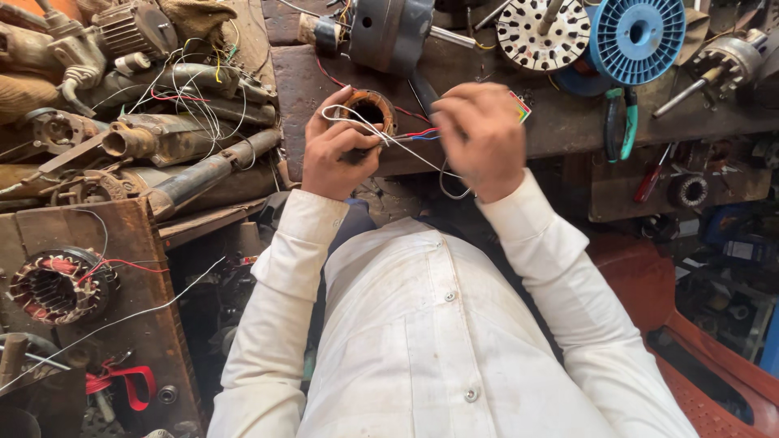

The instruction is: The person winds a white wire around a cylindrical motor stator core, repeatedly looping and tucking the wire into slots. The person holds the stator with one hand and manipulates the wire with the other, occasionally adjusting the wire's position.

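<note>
You sit at a dark, worn wooden workbench [560, 122] crowded with a blue wire spool [637, 36], green-handled pliers [621, 122] and old motor parts [154, 138], a wound stator [53, 284] on a wooden board [154, 341] at your left, a red plastic chair [698, 365] beneath you.

- Cream-white long-sleeved shirt [438, 341], loose and creased, faintly smudged.
- Small round buttons down a central front placket.
- Buttoned cuffs on both sleeves, ending at the wrists.
- Bare left hand [337, 150] and bare right hand [483, 138], no gloves.
</note>
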